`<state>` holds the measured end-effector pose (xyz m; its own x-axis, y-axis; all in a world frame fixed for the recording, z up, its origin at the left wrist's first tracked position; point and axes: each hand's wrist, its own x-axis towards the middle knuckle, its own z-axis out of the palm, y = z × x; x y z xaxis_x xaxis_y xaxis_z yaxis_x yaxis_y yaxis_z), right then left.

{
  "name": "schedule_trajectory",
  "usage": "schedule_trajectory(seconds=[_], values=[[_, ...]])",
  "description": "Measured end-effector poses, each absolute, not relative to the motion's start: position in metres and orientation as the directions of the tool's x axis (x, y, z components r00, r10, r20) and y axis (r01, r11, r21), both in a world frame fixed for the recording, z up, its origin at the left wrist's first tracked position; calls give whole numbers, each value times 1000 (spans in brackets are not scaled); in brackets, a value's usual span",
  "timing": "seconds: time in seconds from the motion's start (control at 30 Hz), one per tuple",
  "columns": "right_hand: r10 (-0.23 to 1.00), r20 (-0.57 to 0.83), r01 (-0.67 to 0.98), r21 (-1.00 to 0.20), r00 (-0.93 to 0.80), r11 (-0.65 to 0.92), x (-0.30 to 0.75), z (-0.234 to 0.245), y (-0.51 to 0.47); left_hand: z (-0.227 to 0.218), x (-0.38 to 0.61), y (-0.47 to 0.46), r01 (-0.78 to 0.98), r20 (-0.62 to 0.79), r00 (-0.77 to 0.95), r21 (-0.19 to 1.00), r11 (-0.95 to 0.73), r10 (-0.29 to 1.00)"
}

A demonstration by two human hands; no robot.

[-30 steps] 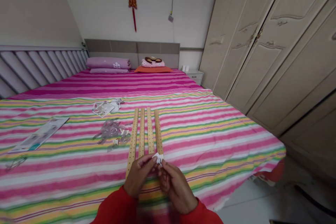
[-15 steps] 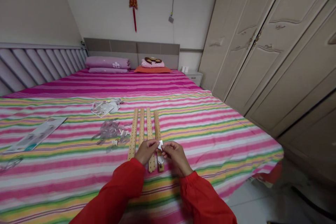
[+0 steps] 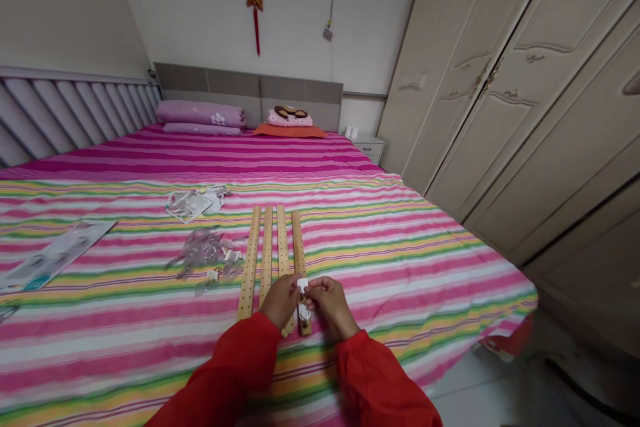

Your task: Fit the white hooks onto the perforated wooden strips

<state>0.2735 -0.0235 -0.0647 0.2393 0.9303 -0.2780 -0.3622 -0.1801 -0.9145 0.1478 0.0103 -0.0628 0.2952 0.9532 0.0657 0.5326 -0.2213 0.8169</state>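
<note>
Several wooden strips with rows of small holes lie side by side on the bed; the rightmost wooden strip [image 3: 298, 240] is under my hands. Between my fingertips is a small white card [image 3: 303, 283], too small to make out in detail. My left hand [image 3: 281, 300] pinches it from the left, and my right hand [image 3: 327, 301] pinches it from the right. Just below, a white ring-like piece [image 3: 304, 313] sits on the near part of the same strip. My left hand partly hides the middle strips [image 3: 267, 247].
Left of the strips lies a heap of clear plastic bags [image 3: 203, 248] with small white pieces. Beyond it are white cards and packets [image 3: 193, 203]. A long flat package [image 3: 60, 257] lies at far left on the striped bedsheet [image 3: 400, 260]. Wardrobes [image 3: 480, 93] stand at right.
Both hands have lowered slightly toward the near end of the rightmost strip, with the small white card still between them. The camera view has shifted a little.
</note>
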Motion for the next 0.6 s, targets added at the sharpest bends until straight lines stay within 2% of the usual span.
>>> schedule_trajectory(seconds=[0.3, 0.6], values=[[924, -289, -323, -925, 251, -201, 274, -67, -19, -63, 149, 4, 621, 175, 356, 689, -372, 918], [920, -295, -289, -932, 259, -218, 275, -67, -19, -63, 149, -1, 620, 223, 385, 656, -430, 895]])
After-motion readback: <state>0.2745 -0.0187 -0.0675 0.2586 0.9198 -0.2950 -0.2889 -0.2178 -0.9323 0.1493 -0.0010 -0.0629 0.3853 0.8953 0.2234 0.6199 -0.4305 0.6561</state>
